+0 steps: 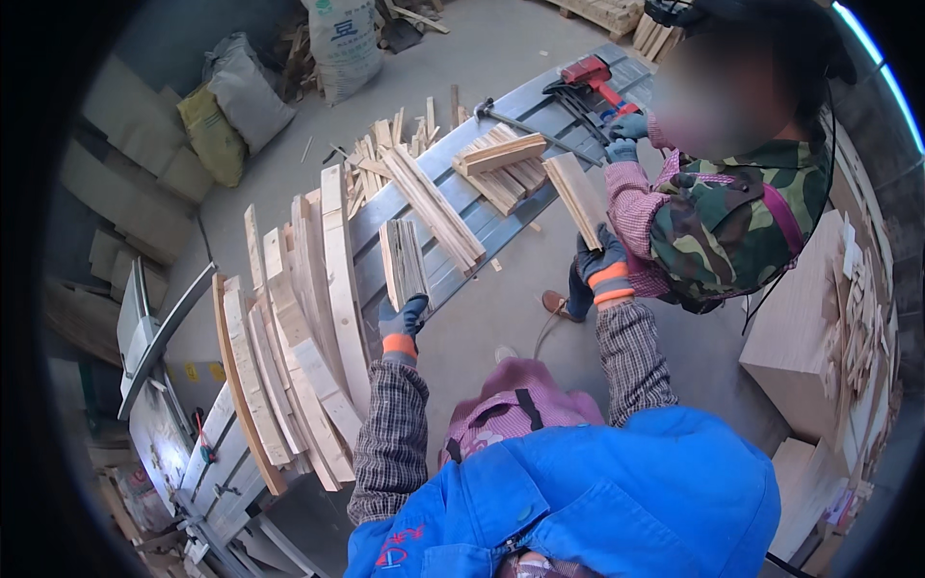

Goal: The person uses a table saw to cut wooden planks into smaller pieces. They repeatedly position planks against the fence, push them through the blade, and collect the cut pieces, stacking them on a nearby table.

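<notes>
My left hand (405, 320), in a dark glove with an orange cuff, is closed on the near end of a short bundle of thin wood strips (401, 258). The bundle sits at the near edge of a slatted metal table (381, 231). To the right, my right hand (604, 262), gloved the same way, grips the lower end of a short wood block (574, 197), tilted beside the table's edge. Between them on the table lies a longer bundle of strips (432, 207). Beyond it, a short board (505, 154) rests across other short boards (501, 183).
Long planks (289, 337) lie side by side at left, near a saw-like machine (159, 405). A co-worker in a camouflage vest (742, 222) stands at right, gloved hands near a red nail gun (597, 82). A hammer (525, 125) lies on the table. Scrap wood (376, 159) is piled behind.
</notes>
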Motion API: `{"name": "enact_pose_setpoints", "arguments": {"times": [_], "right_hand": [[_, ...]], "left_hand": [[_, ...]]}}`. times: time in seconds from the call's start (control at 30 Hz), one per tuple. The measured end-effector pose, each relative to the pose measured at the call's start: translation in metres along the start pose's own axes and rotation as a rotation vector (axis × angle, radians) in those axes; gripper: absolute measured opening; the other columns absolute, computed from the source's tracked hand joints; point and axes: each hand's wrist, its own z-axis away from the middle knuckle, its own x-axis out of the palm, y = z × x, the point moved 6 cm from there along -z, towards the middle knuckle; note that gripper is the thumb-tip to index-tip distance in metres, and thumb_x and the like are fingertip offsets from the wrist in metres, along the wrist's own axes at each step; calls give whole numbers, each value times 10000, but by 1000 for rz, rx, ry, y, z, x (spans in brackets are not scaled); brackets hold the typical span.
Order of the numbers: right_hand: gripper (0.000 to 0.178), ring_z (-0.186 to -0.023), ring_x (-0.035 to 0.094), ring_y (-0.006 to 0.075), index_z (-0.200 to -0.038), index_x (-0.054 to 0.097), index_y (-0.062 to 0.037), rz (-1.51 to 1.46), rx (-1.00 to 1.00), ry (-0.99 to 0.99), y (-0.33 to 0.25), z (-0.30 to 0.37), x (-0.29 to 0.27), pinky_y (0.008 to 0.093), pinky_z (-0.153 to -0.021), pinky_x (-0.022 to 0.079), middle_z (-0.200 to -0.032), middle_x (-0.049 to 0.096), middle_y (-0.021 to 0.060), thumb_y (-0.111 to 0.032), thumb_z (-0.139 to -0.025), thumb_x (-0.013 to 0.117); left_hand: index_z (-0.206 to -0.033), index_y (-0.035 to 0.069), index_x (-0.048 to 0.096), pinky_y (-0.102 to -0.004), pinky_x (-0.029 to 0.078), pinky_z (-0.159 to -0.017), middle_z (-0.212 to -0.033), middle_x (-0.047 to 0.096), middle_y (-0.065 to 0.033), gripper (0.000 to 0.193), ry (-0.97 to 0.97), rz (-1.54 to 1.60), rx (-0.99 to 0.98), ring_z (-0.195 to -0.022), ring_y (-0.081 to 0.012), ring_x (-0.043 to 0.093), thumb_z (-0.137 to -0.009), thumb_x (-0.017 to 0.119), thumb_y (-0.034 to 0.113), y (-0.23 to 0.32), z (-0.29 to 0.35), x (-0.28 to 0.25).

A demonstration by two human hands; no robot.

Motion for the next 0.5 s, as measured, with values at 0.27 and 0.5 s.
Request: {"name": "enact_pose_setpoints", "arguments": {"times": [0.27,0.5], "right_hand": [[147,-873,669,274,-1018,634,-5,45,-45,20,8,-30,24,457,-809,603,-957,678,116,-36,-879,667],[255,-928,651,264,-1104,598,29,140,-144,58,4,-96,52,434,-841,592,-1035,653,136,15,-862,676]], "left_hand": [[-1189,118,595,-400,531,-771,-1004,644,-79,475,-278,516,-230,-847,-240,645,-786,767,300,30,-25,119],[-1142,117,591,-377,556,-627,-960,630,-79,469,-247,774,-393,-814,-238,636,-758,830,241,24,-65,184]]}}
